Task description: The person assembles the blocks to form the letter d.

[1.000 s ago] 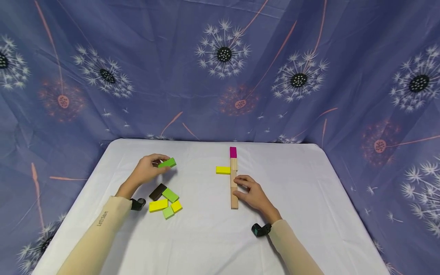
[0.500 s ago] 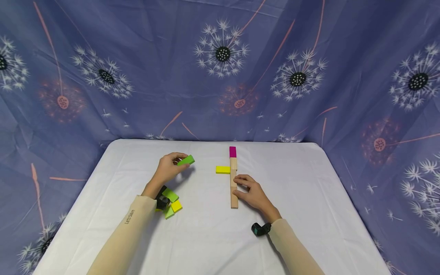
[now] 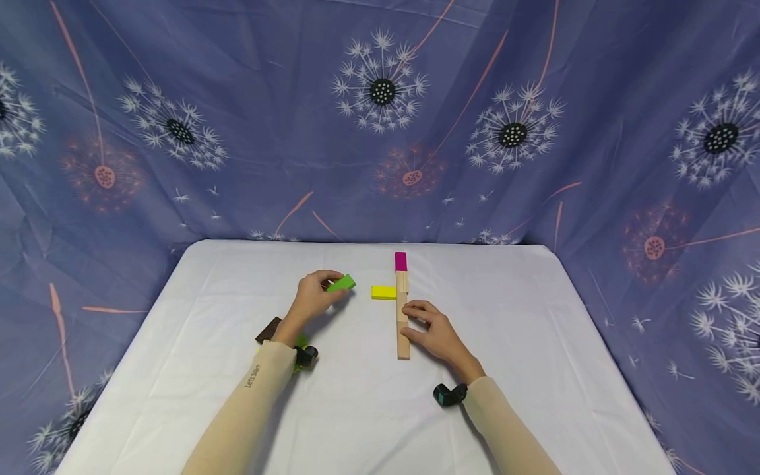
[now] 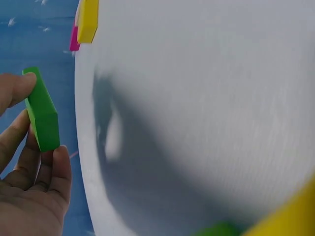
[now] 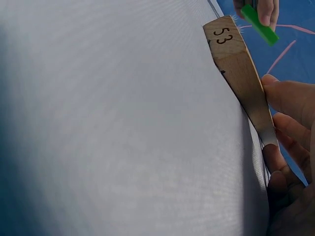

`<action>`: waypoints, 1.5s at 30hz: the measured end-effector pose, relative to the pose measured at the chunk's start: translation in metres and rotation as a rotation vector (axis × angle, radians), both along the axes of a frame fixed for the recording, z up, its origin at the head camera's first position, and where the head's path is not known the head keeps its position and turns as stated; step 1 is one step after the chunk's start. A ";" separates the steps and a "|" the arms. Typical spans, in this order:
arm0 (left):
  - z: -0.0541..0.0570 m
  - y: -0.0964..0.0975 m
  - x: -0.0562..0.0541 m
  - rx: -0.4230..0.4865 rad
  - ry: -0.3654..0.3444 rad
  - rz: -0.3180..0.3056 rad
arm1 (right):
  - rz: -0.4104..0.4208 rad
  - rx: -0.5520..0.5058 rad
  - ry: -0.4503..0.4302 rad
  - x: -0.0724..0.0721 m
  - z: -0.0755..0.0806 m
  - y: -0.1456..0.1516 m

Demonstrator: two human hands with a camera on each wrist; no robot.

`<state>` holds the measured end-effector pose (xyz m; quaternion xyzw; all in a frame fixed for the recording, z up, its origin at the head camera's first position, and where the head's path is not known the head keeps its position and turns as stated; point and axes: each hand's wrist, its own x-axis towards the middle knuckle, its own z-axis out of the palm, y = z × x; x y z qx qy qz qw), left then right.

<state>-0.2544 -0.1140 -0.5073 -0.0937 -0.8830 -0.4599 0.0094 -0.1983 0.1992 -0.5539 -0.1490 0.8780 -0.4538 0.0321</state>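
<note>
My left hand (image 3: pixel 316 294) pinches a green block (image 3: pixel 342 283) between thumb and fingers, raised over the table left of a yellow block (image 3: pixel 384 292). In the left wrist view the green block (image 4: pixel 43 115) is tilted, its shadow falling on the cloth. A straight row of plain wooden blocks (image 3: pixel 403 340) lies in the middle, with a magenta block (image 3: pixel 400 261) at its far end. The yellow block sticks out leftward from the row. My right hand (image 3: pixel 438 335) rests thumb and fingertips along the row's right side. In the right wrist view the near wooden block (image 5: pixel 236 64) bears "53".
Beneath my left forearm lies a group of loose blocks, mostly hidden; a dark brown block (image 3: pixel 268 330) shows at its left. White cloth covers the table (image 3: pixel 505 284). A blue dandelion-print curtain (image 3: pixel 285 132) hangs behind and on both sides.
My left hand has carried the green block rightward, closer to the yellow block, and the forearm now covers much of the loose group. My right hand has stayed at the row.
</note>
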 end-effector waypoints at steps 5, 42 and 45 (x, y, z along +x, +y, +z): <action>-0.005 0.011 0.000 0.012 -0.011 -0.001 | -0.004 0.011 -0.011 0.001 0.001 0.000; -0.013 0.041 -0.004 -0.072 -0.127 -0.024 | 0.004 0.023 0.026 0.000 -0.001 -0.001; -0.014 0.041 -0.005 -0.074 -0.124 -0.029 | 0.003 0.022 0.023 0.000 -0.002 -0.001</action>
